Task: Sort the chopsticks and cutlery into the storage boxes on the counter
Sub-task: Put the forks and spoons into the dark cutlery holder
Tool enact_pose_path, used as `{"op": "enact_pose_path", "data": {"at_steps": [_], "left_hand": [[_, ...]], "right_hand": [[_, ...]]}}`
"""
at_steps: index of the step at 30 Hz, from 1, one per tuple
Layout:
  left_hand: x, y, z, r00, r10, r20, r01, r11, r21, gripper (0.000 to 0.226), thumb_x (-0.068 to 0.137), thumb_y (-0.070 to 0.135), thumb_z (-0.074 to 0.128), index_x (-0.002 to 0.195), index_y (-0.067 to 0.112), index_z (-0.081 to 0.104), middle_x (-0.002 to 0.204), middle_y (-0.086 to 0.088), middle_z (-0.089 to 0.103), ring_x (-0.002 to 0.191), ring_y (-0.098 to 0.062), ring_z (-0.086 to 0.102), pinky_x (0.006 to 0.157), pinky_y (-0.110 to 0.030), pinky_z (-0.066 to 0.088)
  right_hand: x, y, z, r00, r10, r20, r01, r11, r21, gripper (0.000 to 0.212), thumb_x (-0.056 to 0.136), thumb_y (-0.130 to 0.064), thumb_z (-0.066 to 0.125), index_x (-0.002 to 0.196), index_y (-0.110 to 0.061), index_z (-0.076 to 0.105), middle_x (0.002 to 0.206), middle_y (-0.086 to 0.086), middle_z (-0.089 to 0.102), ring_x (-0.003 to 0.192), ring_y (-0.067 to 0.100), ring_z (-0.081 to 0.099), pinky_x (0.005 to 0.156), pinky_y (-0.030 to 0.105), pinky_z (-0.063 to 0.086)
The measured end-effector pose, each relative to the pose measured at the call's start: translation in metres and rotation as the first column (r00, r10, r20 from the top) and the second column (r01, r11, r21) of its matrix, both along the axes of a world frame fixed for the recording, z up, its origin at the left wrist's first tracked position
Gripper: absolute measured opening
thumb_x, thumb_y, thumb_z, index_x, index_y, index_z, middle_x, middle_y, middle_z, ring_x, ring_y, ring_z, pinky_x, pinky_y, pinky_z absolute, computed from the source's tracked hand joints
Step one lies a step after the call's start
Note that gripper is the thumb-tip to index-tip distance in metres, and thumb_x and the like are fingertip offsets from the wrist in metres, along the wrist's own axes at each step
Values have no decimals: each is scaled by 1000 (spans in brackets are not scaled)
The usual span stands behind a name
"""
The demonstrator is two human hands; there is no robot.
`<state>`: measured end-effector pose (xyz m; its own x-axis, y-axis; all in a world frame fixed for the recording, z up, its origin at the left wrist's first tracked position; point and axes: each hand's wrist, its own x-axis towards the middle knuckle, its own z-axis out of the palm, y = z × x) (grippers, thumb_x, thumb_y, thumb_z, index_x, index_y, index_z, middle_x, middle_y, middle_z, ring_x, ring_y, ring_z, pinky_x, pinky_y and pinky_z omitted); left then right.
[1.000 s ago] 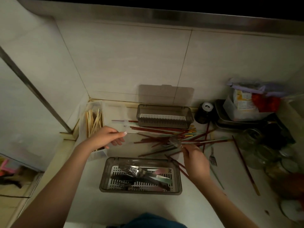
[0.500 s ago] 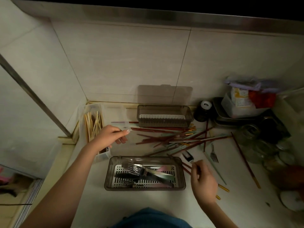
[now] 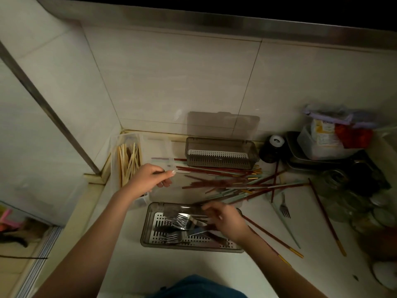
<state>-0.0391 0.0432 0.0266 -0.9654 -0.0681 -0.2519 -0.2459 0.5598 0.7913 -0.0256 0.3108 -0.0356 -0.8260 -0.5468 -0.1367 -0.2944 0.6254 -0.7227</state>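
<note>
Over the near cutlery box (image 3: 150, 237), the right hand (image 3: 227, 220), fingers loosely curled and its grip unclear in the blur, risks snagging forks (image 3: 182, 220), while the left hand (image 3: 148, 179) pinches a clear lid (image 3: 163, 151) and chopsticks (image 3: 225, 179) lie loose on the bench (image 3: 129, 272).

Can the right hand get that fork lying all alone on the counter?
Probably yes. The right hand hovers over the near cutlery box, and the lone fork lies just to its right on the counter, with only thin chopsticks lying between.

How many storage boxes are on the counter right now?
3: a clear box at left with pale chopsticks, an empty grey box by the wall, and a near grey box holding forks.
</note>
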Motion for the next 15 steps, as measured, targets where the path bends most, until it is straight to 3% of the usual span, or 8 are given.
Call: {"op": "enact_pose_path", "data": {"at_steps": [2, 4, 8, 11, 13, 15], "left_hand": [[-2, 0, -3, 1000, 5, -7, -5, 1000, 28, 25, 86, 38, 62, 77, 18, 73, 71, 11, 73, 68, -8, 69, 78, -37, 57], [-4, 1, -4, 1000, 9, -12, -8, 999, 35, 24, 87, 35, 63, 77, 16, 73, 70, 9, 73, 69, -11, 69, 79, -35, 57], [-7, 1, -5, 1000, 26, 3, -27, 998, 55, 28, 86, 36, 63, 78, 12, 75, 71, 4, 74, 72, -16, 70, 78, -32, 54], [-7, 2, -5, 999, 41, 3, -41, 997, 67, 28, 86, 35, 63, 79, 10, 75, 71, 3, 74, 72, -18, 70, 76, -31, 54], [-7, 4, -5, 998, 60, -4, -60, 995, 75, 27, 86, 32, 64, 80, 8, 74, 71, 1, 74, 69, -16, 70, 73, -26, 53], [-7, 5, -4, 997, 80, -7, -79, 993, 84, 28, 85, 31, 65, 80, 6, 74, 71, -1, 74, 68, -16, 70, 71, -24, 52]], "right_hand": [[-5, 22, 10, 991, -126, 38, 129, 989, -71, 19, 94, -10, 52, 102, -23, 64, 94, -11, 65, 79, -2, 64, 72, 16, 52], [-16, 53, 15, 941, -338, -28, 335, 939, -85, 20, 92, -10, 53, 91, -26, 64, 84, -7, 65, 74, 7, 63, 66, 25, 53], [-51, 115, 17, 696, -712, -96, 713, 701, -29, 11, 95, -16, 48, 87, -19, 55, 75, 3, 59, 61, 15, 55, 52, 26, 40], [-79, 151, 8, 623, -770, -138, 782, 609, 134, 22, 96, -16, 40, 77, -12, 50, 64, 1, 49, 57, 17, 50, 53, 24, 34], [-93, 166, 0, 664, -742, -91, 743, 642, 191, 28, 93, -19, 39, 64, -20, 42, 61, -4, 43, 57, 17, 48, 55, 24, 34], [-105, 172, -9, 681, -733, 5, 708, 659, 255, 32, 92, -15, 46, 64, -30, 39, 65, -8, 44, 63, 15, 48, 57, 23, 36]]}}
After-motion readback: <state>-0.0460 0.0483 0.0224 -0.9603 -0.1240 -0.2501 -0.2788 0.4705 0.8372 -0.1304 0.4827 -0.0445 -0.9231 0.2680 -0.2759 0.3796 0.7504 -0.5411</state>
